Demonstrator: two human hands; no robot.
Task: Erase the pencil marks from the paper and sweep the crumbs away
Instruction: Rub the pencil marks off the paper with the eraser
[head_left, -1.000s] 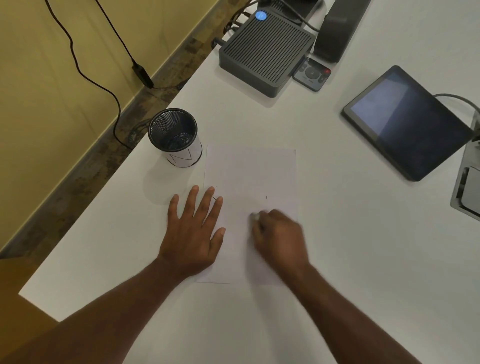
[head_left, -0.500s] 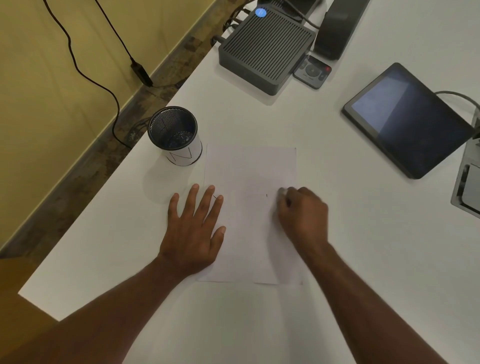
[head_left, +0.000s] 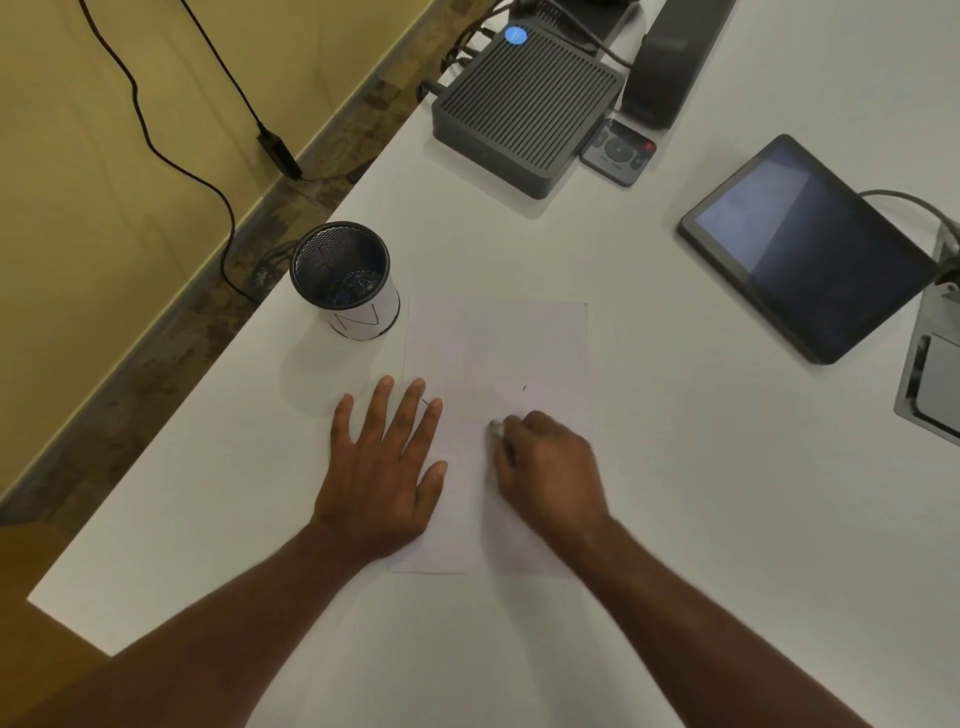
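The left hand (head_left: 382, 473) lies flat with fingers spread on the left edge of the paper (head_left: 496, 348), partly on the desk (head_left: 649, 415). The right hand (head_left: 548, 467) is closed around a small pale eraser (head_left: 496, 428), which touches the paper just right of the left hand. A short pencil mark (head_left: 524, 387) shows just beyond the right hand, another (head_left: 426, 401) between the left fingertips. Beyond the left hand, beside the paper corner, stands a mesh cup (head_left: 343, 278); what is inside is too dark to tell. Far beyond the right hand lie a tablet (head_left: 810, 249) and a grey box (head_left: 524, 104).
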